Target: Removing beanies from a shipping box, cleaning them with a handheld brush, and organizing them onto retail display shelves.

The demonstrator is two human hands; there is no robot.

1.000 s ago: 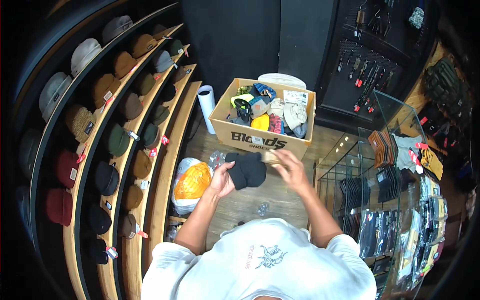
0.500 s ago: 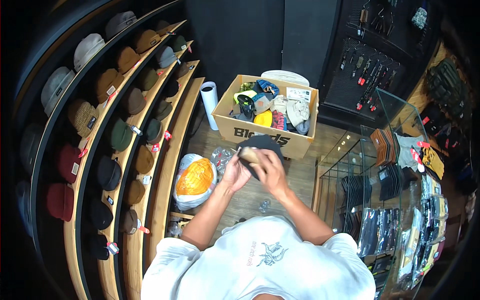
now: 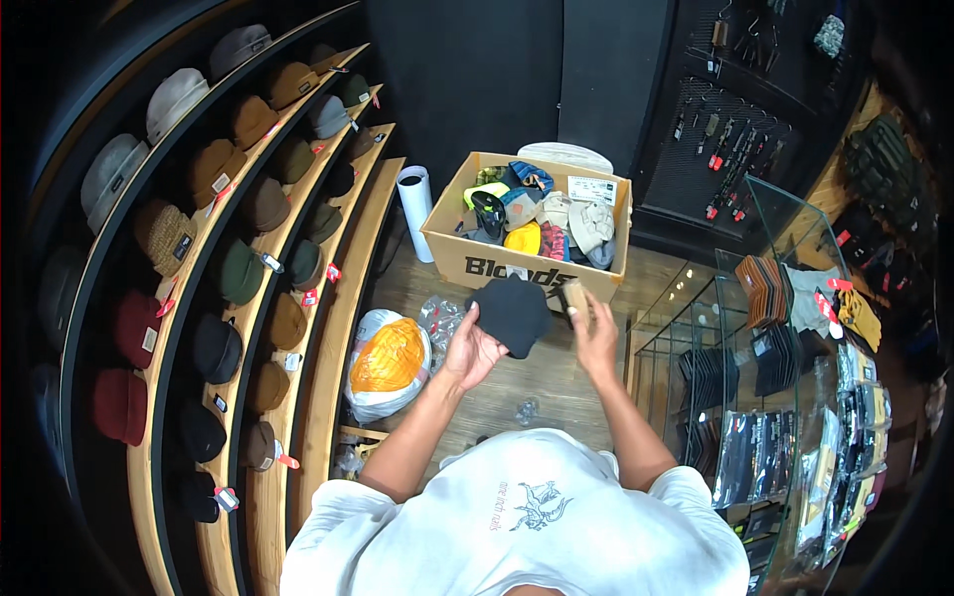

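Observation:
A black cap (image 3: 510, 315) is in my left hand (image 3: 471, 350), its crown turned up toward me and my fingers partly hidden under its left edge. To the right of the cap, my right hand (image 3: 595, 338) grips a small light-wood brush (image 3: 575, 295). The brush is tilted, its dark side facing the cap, and a small gap separates the two. Both hands are raised in front of the cardboard box (image 3: 452, 263), which is filled with caps and hats in several colours.
Curved wooden shelves (image 3: 343, 223) with rows of beanies stand on the left. On the floor are a white bag with orange contents (image 3: 389, 355) and clear plastic wrapping (image 3: 440, 320). A white roll (image 3: 415, 214) leans by the shelves. A glass display case (image 3: 696, 328) with wallets is at right.
My right hand has moved right, taking the brush off the cap. The cap, earlier partly covered by my hand, now shows its crown more fully in my left hand.

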